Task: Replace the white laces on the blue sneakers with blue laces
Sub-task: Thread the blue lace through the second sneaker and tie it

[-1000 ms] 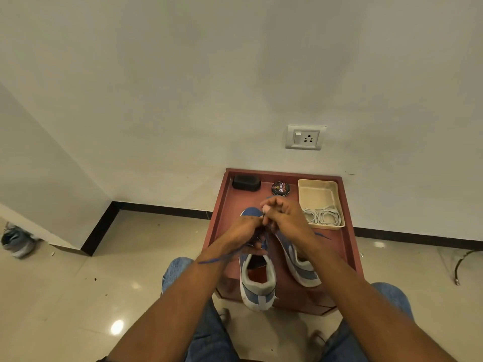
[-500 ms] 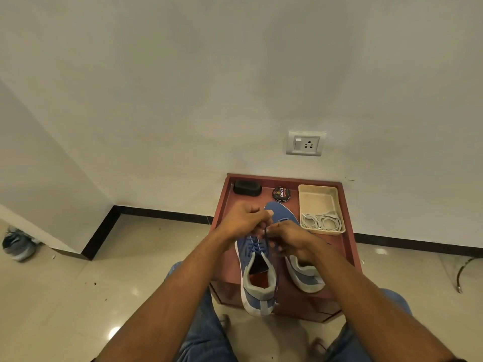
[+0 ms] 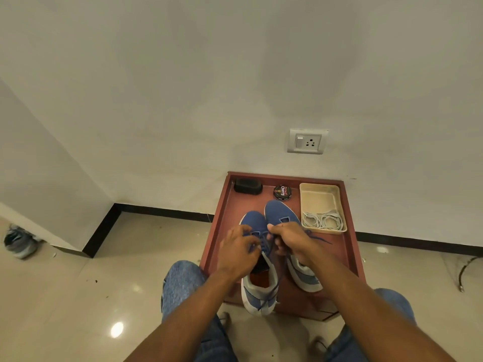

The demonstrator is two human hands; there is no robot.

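Both hands have come down from where they were bunched together a second ago, above the far end of the shoes, and now work lower, at the eyelets of the left sneaker (image 3: pixel 257 259) in the lower middle of the frame. The left hand (image 3: pixel 239 250) has its fingers curled onto the blue lace (image 3: pixel 266 296) at the shoe's lacing; the right hand (image 3: pixel 290 239) is closed round lace at the tongue, thumb pointing left. Which strand each one pinches is too small to tell. A loose end of lace trails down over the heel toward the frame's bottom, and another streaks out right of the right hand. The right sneaker (image 3: pixel 283 212) lies just beside the first, its toe toward the wall, on the red worktop (image 3: pixel 222 231).

The white laces (image 3: pixel 324 220) lie coiled in the beige tray (image 3: pixel 320 197) at right, so they are already off. My reading: the lift was a pull-through, and the hands are now tightening or feeding the next crossing. A polish tin (image 3: pixel 282 192) and a black case (image 3: pixel 247 186) sit at the worktop's far edge.
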